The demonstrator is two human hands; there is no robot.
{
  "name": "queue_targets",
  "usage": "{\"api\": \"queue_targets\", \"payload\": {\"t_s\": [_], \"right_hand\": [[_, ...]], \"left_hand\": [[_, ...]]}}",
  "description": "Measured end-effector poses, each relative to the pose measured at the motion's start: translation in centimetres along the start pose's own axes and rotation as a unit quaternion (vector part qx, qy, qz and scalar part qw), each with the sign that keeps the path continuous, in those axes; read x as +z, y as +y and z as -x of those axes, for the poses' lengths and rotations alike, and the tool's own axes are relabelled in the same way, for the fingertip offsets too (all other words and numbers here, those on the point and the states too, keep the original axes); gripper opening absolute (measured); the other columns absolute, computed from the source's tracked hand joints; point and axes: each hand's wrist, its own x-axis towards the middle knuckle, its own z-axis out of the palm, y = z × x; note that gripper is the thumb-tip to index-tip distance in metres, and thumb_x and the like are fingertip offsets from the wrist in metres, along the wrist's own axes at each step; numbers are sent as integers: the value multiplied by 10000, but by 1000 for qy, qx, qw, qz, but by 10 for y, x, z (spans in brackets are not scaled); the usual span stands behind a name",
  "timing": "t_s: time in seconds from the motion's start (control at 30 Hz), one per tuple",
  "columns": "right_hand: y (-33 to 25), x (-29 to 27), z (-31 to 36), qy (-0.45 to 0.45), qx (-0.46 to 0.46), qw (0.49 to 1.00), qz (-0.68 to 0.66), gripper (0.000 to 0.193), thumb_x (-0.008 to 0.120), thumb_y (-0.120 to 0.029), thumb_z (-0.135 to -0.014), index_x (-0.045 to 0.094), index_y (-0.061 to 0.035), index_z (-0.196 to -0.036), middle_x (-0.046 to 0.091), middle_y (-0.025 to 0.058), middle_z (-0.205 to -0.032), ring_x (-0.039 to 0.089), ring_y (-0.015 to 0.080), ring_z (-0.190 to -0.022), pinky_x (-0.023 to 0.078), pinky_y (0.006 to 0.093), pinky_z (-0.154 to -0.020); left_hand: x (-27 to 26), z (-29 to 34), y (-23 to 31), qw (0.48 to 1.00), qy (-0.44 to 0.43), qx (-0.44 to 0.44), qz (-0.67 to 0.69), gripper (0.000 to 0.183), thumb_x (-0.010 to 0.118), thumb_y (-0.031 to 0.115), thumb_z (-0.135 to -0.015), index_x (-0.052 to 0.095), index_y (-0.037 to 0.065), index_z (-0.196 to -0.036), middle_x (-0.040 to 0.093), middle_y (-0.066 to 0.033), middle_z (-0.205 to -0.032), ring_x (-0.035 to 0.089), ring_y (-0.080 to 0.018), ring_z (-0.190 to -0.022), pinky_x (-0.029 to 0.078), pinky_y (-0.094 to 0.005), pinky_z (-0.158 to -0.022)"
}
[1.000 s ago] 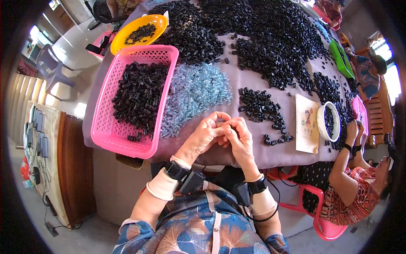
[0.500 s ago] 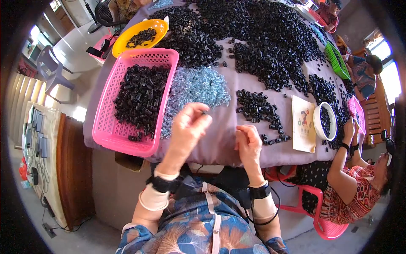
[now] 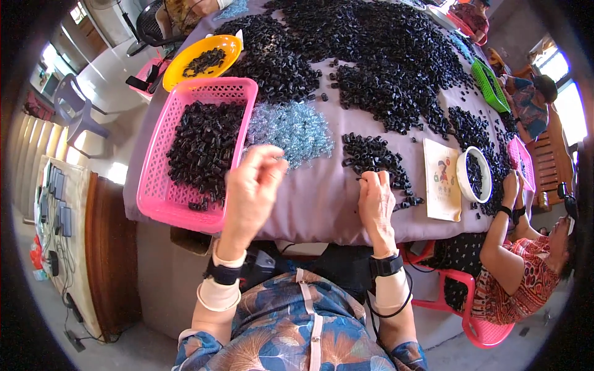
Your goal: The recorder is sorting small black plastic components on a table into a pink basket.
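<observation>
My left hand (image 3: 252, 188) is raised beside the pink basket, its fingers curled together at the near edge of a heap of small clear bluish plastic pieces (image 3: 294, 133). Whatever its fingertips hold is hidden. On the right, my right hand (image 3: 376, 201) is closed at the near edge of a small pile of black plastic pieces (image 3: 371, 154). A small dark bit shows at its fingertips. The pink basket (image 3: 151, 167), to the left of my left hand, holds many short black tube-like pieces (image 3: 207, 148).
Large heaps of black pieces (image 3: 383, 37) cover the far cloth. A yellow plate (image 3: 176, 69) stands behind the basket. To the right are a booklet (image 3: 440, 198), a white bowl (image 3: 486, 191), and a green basket (image 3: 486, 89). A person (image 3: 513, 266) sits at the right, hands near a pink basket (image 3: 520, 154).
My left hand has drawn back left toward the pink basket, away from the middle of the cloth. My right hand has shifted right and forward to the small black pile.
</observation>
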Motion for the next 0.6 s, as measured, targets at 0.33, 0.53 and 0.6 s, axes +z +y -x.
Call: {"api": "queue_targets", "payload": {"t_s": [0.33, 0.53, 0.6], "right_hand": [[5, -11, -1, 32, -55, 996, -70, 79, 487, -3, -812, 488, -28, -887, 501, 167, -873, 546, 350, -737, 469, 415, -626], [88, -74, -21, 167, 137, 963, -164, 26, 533, -21, -845, 550, -37, -857, 527, 110, -728, 540, 174, -495, 478, 345, -504], [150, -103, -40, 225, 97, 969, -14, 9, 567, -32, -811, 558, -33, -813, 553, 117, -748, 580, 234, -627, 477, 342, -590]], "left_hand": [[81, 28, -39, 975, -213, -55, 43, 97, 609, 38, -820, 596, -9, -904, 634, -75, -722, 552, -72, -632, 445, -231, -579], [81, 32, -51, 954, -253, -143, 69, 90, 604, 40, -816, 598, -5, -894, 616, -42, -704, 520, -48, -629, 432, -218, -575], [83, 31, -53, 952, -249, -156, 82, 90, 605, 49, -817, 600, -1, -891, 620, -43, -706, 528, -53, -628, 434, -224, -574]]}}
